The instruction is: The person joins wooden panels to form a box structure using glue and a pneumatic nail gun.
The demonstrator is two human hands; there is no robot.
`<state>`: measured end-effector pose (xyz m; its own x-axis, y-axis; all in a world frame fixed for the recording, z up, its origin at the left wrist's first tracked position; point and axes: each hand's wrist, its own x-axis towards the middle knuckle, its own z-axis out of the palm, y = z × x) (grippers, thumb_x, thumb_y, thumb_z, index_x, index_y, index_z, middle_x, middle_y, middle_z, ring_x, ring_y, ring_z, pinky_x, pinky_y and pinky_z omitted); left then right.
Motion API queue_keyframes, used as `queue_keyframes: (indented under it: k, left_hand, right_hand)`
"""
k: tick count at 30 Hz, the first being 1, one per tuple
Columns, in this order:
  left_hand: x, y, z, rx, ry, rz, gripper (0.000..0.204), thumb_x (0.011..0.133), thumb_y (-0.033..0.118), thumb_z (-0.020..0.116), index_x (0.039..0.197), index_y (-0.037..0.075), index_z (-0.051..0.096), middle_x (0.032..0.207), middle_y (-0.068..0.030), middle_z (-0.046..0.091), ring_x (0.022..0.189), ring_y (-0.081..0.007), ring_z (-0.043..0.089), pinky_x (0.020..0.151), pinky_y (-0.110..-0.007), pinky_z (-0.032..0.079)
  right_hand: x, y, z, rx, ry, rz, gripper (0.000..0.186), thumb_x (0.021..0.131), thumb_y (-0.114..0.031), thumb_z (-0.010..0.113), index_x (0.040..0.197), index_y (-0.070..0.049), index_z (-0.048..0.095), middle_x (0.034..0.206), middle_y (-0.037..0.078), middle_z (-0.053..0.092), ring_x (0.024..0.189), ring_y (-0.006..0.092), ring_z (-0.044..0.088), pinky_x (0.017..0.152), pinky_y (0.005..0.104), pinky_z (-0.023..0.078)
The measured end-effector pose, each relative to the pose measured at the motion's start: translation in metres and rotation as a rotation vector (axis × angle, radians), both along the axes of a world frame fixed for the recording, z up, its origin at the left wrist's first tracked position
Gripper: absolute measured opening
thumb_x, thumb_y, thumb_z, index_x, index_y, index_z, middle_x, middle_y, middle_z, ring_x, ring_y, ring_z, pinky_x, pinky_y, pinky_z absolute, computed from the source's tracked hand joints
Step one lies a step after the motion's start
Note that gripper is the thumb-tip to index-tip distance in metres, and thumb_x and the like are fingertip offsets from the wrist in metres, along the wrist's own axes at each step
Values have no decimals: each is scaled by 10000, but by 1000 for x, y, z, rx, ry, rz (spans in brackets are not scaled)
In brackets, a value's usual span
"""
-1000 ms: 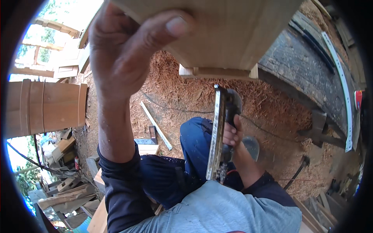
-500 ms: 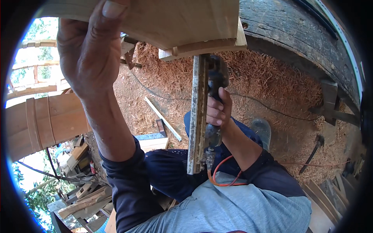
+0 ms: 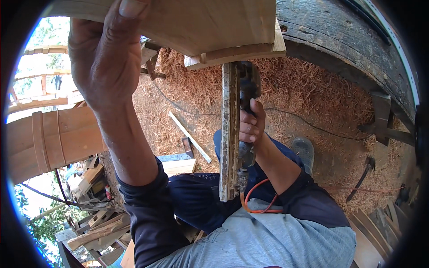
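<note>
My left hand [image 3: 109, 67] is closed on the lower edge of a wide pale wooden board [image 3: 210, 22], its thumb lying on the board's face. A curved wooden strip [image 3: 237, 53] runs along the board's edge. My right hand [image 3: 251, 125] is wrapped around the dark grip of a pneumatic nail gun [image 3: 247, 89], whose nose end is right under the curved strip. Whether the two touch is hidden. The gun's long, worn metal magazine [image 3: 229, 134] points down toward my lap. An orange air hose [image 3: 252, 192] joins the gun's lower end.
A weathered wooden beam [image 3: 330, 40] spans the upper right. Shavings [image 3: 295, 85] cover much of the ground, with a thin cable across them. A carpenter's square [image 3: 178, 155] and a pale strip [image 3: 190, 136] lie by my knee. A hammer-like tool [image 3: 362, 178] lies right; scrap wood [image 3: 100, 232] is heaped lower left.
Very little differs. The view has shifted slightly, while my left hand stays on the board and my right hand keeps the nail gun under the curved strip.
</note>
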<state>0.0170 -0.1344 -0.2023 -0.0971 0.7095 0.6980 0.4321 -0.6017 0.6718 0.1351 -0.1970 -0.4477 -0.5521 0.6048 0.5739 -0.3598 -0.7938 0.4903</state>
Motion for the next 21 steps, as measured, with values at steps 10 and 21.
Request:
queue_keyframes:
  k: [10, 21]
  left_hand:
    - [-23, 10, -2, 74, 62, -368, 638, 1037, 295, 609, 1514, -43, 352, 1457, -182, 514, 1292, -278, 558, 1048, -409, 494]
    - [-91, 17, 9, -91, -85, -426, 358, 975, 90, 668, 1332, 97, 652, 1292, -64, 694, 1286, -242, 607, 1147, -460, 439]
  right_hand:
    - [7, 3, -4, -78, -63, 107, 433, 1046, -288, 555, 1358, 13, 538, 649, -16, 495, 458, 83, 525, 456, 273, 521]
    - [4, 3, -2, -13, -12, 46, 415, 1040, -271, 561, 1326, 29, 542, 642, -22, 491, 456, 73, 525, 442, 271, 515]
